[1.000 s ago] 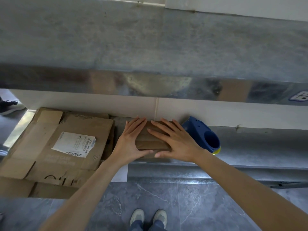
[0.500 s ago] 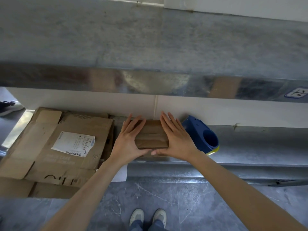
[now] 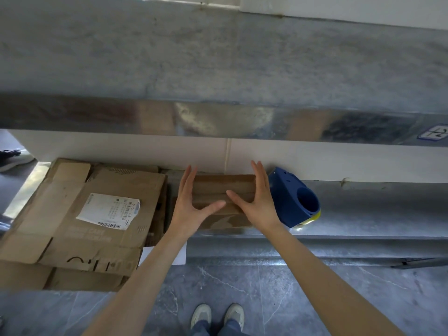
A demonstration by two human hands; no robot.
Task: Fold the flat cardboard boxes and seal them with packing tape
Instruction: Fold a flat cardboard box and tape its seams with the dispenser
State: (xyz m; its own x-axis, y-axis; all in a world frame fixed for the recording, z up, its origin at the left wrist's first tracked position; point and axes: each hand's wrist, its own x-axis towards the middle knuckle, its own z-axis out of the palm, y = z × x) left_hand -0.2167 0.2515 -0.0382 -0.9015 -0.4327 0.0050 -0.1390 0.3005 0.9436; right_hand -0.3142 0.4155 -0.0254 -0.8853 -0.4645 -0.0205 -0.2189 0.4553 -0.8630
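Observation:
A small brown cardboard box [image 3: 224, 187] sits on a low grey ledge [image 3: 363, 214] against the white wall. My left hand [image 3: 191, 207] is at its left end and my right hand [image 3: 257, 204] at its right end, fingers straight, thumbs reaching over the near side; whether they touch the box I cannot tell. A blue tape dispenser [image 3: 291, 200] with a yellow edge lies just right of my right hand. A stack of flattened cardboard boxes [image 3: 80, 221] with a white shipping label lies to the left.
A wide grey stone counter [image 3: 218, 57] with a shiny metal front edge overhangs the ledge above. The floor below is grey tile, with my shoes [image 3: 218, 316] on it. A dark shoe [image 3: 9, 156] shows at the far left.
My hands lay flat over the box top a second ago. They have slid apart to the box's two ends, and the box top now shows between them.

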